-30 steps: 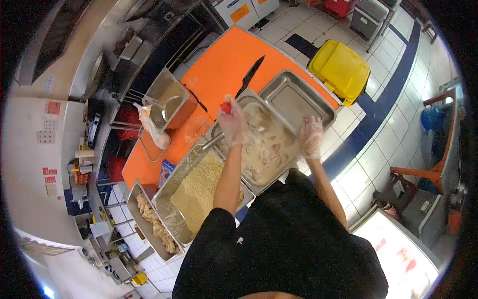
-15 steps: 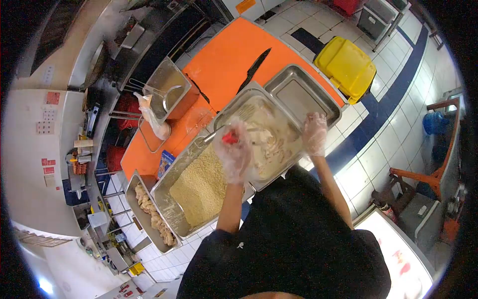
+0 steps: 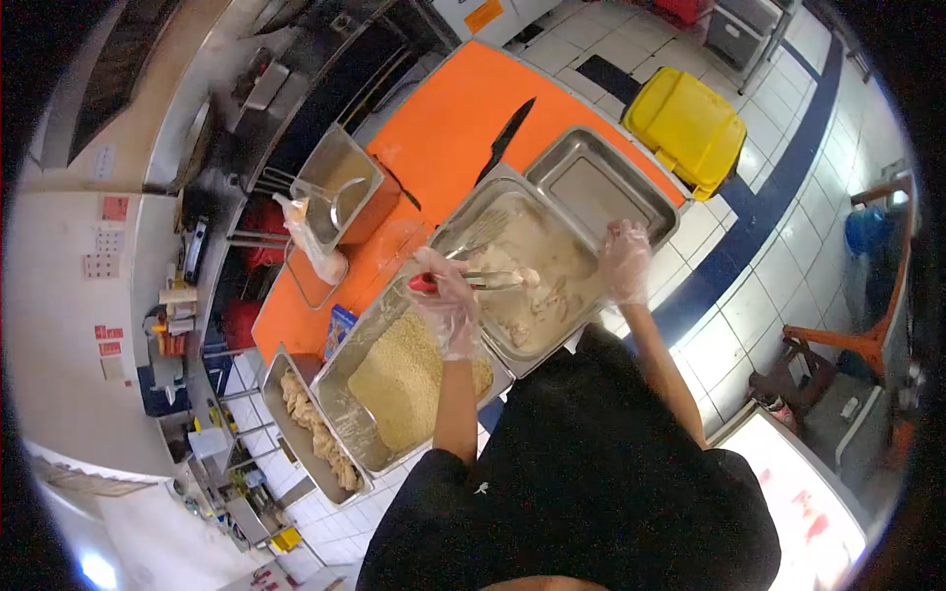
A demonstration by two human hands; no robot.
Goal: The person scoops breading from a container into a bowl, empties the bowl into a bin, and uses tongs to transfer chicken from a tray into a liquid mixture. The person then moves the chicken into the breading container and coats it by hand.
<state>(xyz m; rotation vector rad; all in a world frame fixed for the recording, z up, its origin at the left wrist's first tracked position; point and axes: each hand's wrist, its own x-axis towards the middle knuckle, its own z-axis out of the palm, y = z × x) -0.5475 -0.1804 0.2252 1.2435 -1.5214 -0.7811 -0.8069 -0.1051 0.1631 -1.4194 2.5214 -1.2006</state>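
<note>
Gloved left hand (image 3: 448, 305) closed round red-handled tongs (image 3: 493, 287), pale piece (image 3: 530, 279) at their tips, 3 o'clock of hand, inside milky-liquid tray (image 3: 552, 351), likely picking-up step, next move calling for steady squeeze; right hand (image 3: 626, 264) at tray's 3 o'clock, grip unclear.

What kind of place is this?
Probably a kitchen in a restaurant or food shop. A knife lies on the orange table, a big metal pan holds crumbs, and the person's left hand, in a clear glove, holds tongs.
</note>
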